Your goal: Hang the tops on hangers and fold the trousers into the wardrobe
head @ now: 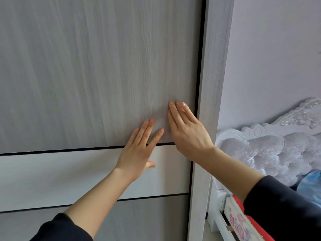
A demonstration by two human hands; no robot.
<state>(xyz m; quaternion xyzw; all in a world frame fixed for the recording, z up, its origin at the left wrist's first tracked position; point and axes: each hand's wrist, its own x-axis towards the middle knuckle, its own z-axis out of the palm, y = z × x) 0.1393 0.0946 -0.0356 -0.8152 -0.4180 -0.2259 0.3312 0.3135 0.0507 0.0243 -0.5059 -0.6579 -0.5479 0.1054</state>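
Observation:
The wardrobe's grey wood-grain sliding door [97, 70] fills most of the view, with a white band [60, 178] across it lower down. My left hand [139, 150] lies flat on the door, fingers spread, spanning the seam above the white band. My right hand [187, 131] presses flat on the door close to its right edge, fingers together. Neither hand holds anything. The door sits against the wardrobe's side frame [212, 87]. No tops, trousers or hangers are in sight.
To the right of the wardrobe stands a bed with a carved white headboard [271, 141] against a pale wall. Blue fabric [311, 186] lies on the bed. A floral and red bedcover edge [243, 225] shows at the lower right.

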